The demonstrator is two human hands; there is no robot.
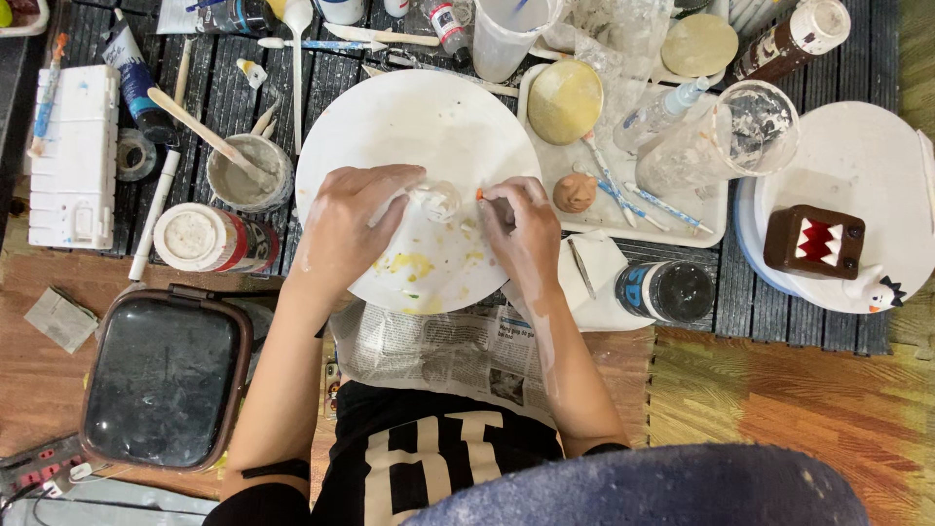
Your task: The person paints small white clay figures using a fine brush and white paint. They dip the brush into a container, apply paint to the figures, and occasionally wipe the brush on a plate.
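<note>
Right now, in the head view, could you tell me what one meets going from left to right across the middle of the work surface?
White plastic box → grey cup with a stick → left hand → small white piece → right hand → small brown clay lump → clear plastic cup → brown block figure with white teeth.

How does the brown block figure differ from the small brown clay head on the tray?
The block figure is dark brown, boxy, with a red mouth and white jagged teeth; the clay head is lighter, rounded and plain. The block figure sits on a round white board, the clay head on a tray. Neither is held.
</note>
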